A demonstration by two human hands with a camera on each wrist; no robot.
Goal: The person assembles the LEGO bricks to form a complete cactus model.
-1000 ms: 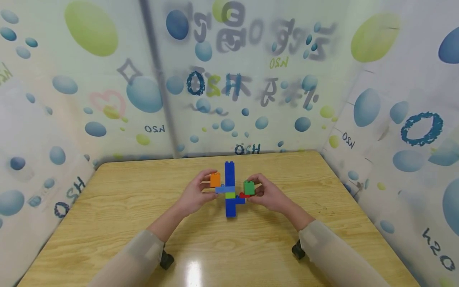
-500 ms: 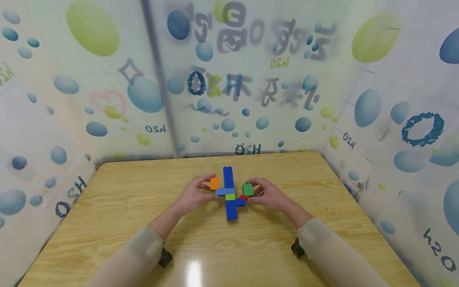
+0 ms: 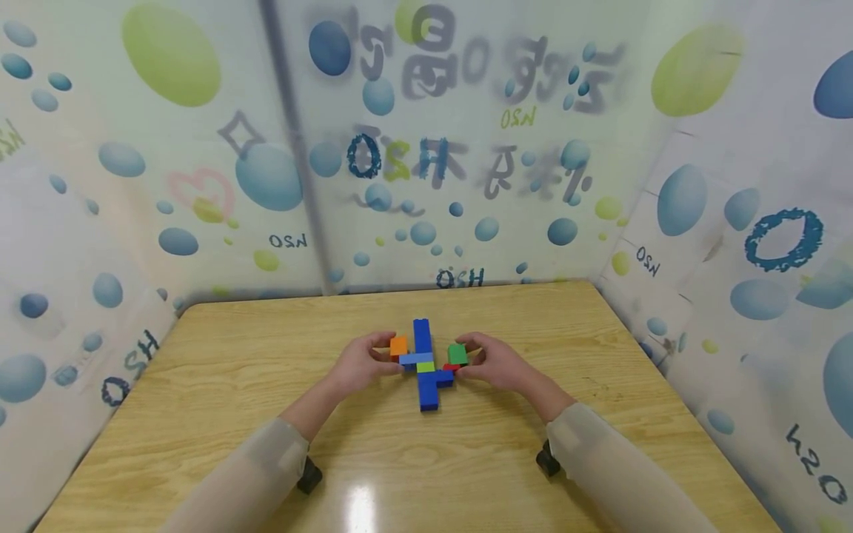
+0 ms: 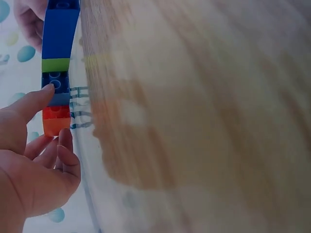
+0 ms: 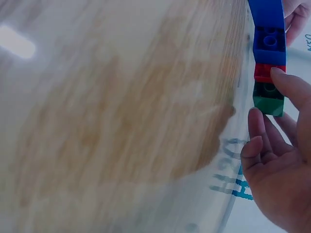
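A joined figure of toy building bricks is held between both hands above the table in the head view. Its long blue column [image 3: 423, 337] has a lime brick [image 3: 425, 366] at mid-height, with lower blue bricks [image 3: 429, 396] beneath. On the left side, a light blue brick [image 3: 416, 358] carries an orange brick [image 3: 398, 346]; my left hand [image 3: 360, 363] pinches this end, thumb against the blue brick [image 4: 59, 83] in the left wrist view. My right hand [image 3: 494, 360] pinches the other end, thumb on the red brick [image 5: 263, 73], fingers by the green brick [image 3: 457, 354].
The wooden table [image 3: 426, 466] spreads beneath both arms. A patterned curtain [image 3: 426, 148] stands behind it and along both sides. Dark wrist cameras [image 3: 309, 475] hang under the beige sleeves [image 3: 246, 474].
The brick figure has tipped, its top end dropping lower in the head view and looking shorter. Both hands have sunk slightly with it, keeping their hold on the two ends.
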